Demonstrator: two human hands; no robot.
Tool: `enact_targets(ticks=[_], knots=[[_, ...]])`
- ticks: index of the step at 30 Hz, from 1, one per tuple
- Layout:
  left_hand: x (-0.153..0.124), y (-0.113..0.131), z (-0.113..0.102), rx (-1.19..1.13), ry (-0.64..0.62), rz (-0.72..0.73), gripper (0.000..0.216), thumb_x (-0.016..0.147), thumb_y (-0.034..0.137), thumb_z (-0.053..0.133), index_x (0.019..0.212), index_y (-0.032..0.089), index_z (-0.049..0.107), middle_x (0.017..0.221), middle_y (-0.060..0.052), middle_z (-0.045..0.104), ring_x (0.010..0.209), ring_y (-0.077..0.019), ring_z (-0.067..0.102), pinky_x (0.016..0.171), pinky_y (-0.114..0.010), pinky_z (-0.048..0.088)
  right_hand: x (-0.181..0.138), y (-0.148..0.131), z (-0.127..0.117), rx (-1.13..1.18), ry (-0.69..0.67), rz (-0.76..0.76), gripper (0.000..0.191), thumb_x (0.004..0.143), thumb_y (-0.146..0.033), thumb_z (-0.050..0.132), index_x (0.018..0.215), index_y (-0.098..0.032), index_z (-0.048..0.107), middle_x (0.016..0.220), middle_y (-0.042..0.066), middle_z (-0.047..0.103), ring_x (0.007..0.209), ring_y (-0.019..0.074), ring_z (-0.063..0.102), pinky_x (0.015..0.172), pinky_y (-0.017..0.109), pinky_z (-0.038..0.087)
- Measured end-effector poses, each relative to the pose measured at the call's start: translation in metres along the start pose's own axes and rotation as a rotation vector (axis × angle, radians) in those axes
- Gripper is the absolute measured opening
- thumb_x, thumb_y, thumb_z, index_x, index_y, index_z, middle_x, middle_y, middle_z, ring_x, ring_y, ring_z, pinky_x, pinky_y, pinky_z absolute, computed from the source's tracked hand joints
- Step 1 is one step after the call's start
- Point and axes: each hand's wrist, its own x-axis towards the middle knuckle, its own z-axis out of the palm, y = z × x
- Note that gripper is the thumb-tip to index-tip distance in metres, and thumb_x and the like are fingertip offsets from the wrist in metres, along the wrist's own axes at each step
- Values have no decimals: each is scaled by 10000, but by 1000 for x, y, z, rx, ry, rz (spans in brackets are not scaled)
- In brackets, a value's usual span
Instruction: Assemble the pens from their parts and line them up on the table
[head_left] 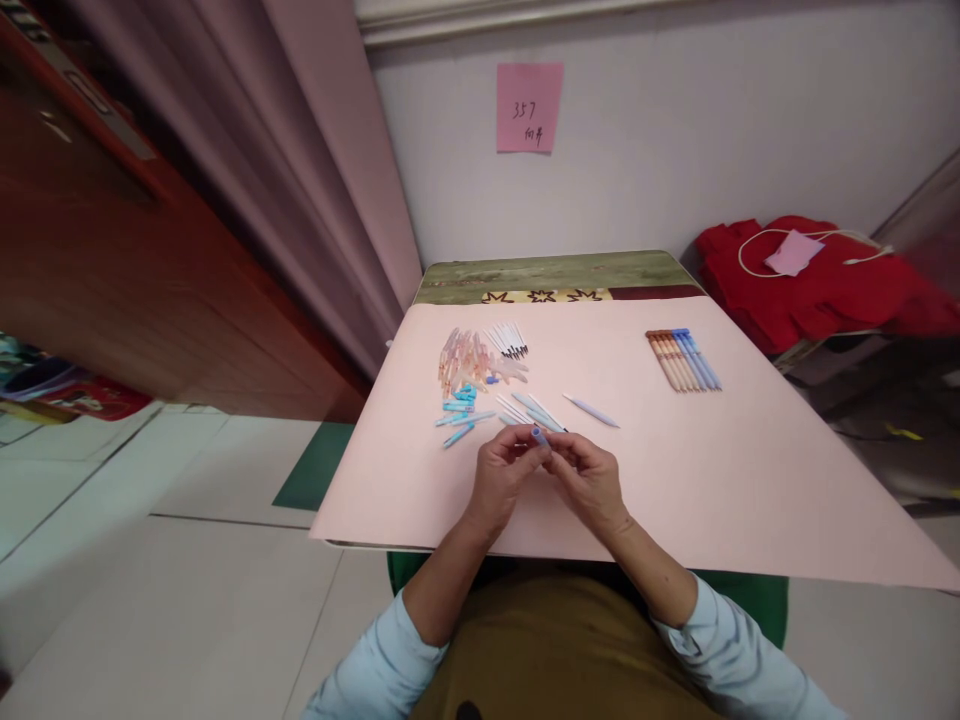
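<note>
Both my hands meet over the near middle of a pink sheet (750,480) that covers the table. My left hand (504,470) and my right hand (589,478) are closed in a pinch on a small blue pen part (540,435) held between their fingertips. Just beyond the fingers lie a few thin white refills (525,408) and a pale blue pen barrel (592,410). To the left lie loose blue caps and barrels (461,410).
A heap of clear orange pen barrels (465,358) and black-tipped refills (510,340) lies at the back left. A row of finished orange and blue pens (682,360) lies at the back right. Red cloth (817,270) with a white cable lies right of the table. A pink note (529,106) hangs on the wall.
</note>
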Motion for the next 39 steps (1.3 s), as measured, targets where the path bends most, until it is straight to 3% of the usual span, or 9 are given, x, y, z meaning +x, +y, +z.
enact_targets(ticks=[3,5,8,11,17,23,29,36,39], knots=[[2,4,-2,-81,112,-21,211,765,317,757,883,158,684,894,-53,714,828,-159,651,804,-307,522,-1,-2,0,40,-51,19,319,833,-332,723,1128,-221,673,1028,72,739,810,186,712,758,336,594],[4,9,-7,-174,200,-57,251,782,363,741,889,163,633,904,-51,713,755,-146,655,723,-301,542,-2,-3,0,28,-27,31,302,838,-340,715,1108,-211,673,967,66,743,760,180,709,708,323,596],[7,18,-19,-254,295,-93,310,769,389,754,917,164,600,835,-20,689,617,-107,617,583,-250,532,-1,-3,-1,10,132,46,226,860,-356,685,1015,-192,694,814,36,723,619,139,654,603,279,562],[9,23,-33,-314,352,-107,339,753,371,777,957,150,620,798,-14,677,598,-87,606,563,-213,530,3,-1,-2,67,312,53,203,873,-359,664,960,-178,696,750,18,689,559,107,584,554,252,512],[10,19,-51,-366,362,-122,310,789,323,751,1014,136,648,952,-83,726,704,-120,671,669,-247,578,9,-2,-6,214,436,72,207,861,-356,677,929,-161,688,759,19,666,547,89,524,516,233,439],[8,14,-56,-309,282,-142,315,748,288,789,994,142,658,993,-89,728,767,-150,684,702,-284,588,11,-12,-30,148,514,97,245,839,-375,702,940,-151,698,754,29,670,557,96,526,519,232,428],[12,14,-62,-381,226,-127,288,704,260,824,930,158,678,823,-22,697,661,-101,630,628,-233,559,22,-18,-68,-90,522,147,302,846,-434,667,955,-154,697,750,35,674,576,123,548,551,260,452],[21,21,-50,-343,246,-207,337,674,301,843,901,153,642,806,-37,710,593,-102,608,576,-242,548,39,-8,-77,-991,184,84,266,842,-406,629,1017,-238,738,1047,67,696,888,235,633,697,333,463],[22,28,-40,-386,209,-241,349,672,320,843,904,149,647,812,-34,702,616,-98,607,598,-243,549,44,0,-71,-1152,117,27,238,875,-380,582,952,-228,747,1007,78,705,938,256,620,731,349,455]])
